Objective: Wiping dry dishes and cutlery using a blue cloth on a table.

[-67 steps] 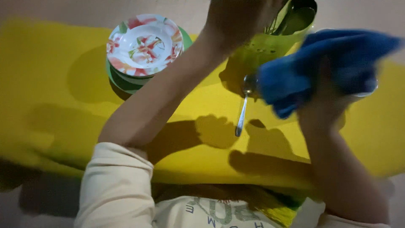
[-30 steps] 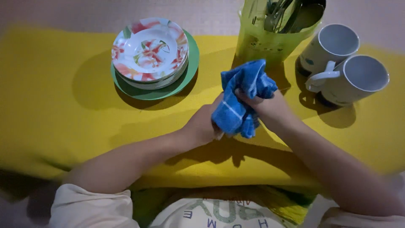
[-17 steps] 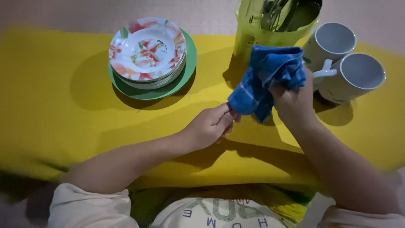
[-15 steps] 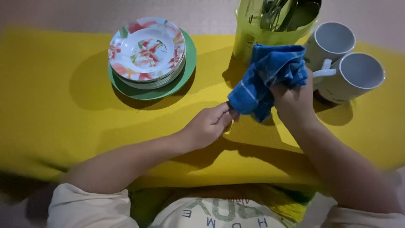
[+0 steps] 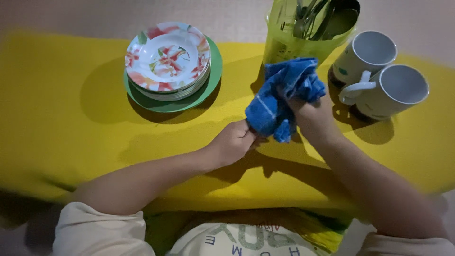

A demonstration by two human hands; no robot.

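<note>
My right hand (image 5: 310, 118) is shut on a bunched blue cloth (image 5: 279, 95), held just above the yellow tabletop (image 5: 61, 142) in front of the green cutlery holder (image 5: 289, 40). My left hand (image 5: 234, 142) is pinched shut at the cloth's lower edge. It seems to grip the handle of a spoon wrapped in the cloth, but the spoon itself is hidden. Both forearms reach in from the near edge.
A stack of flowered plates (image 5: 166, 54) sits on a green plate (image 5: 214, 78) at the back left. The cutlery holder has spoons standing in it. Two white mugs (image 5: 367, 52) (image 5: 395, 90) stand side by side at the back right.
My left hand came back from the cutlery holder and joined the right at the cloth. The right hand with the cloth has shifted back and forth, now slightly lower and to the left.
</note>
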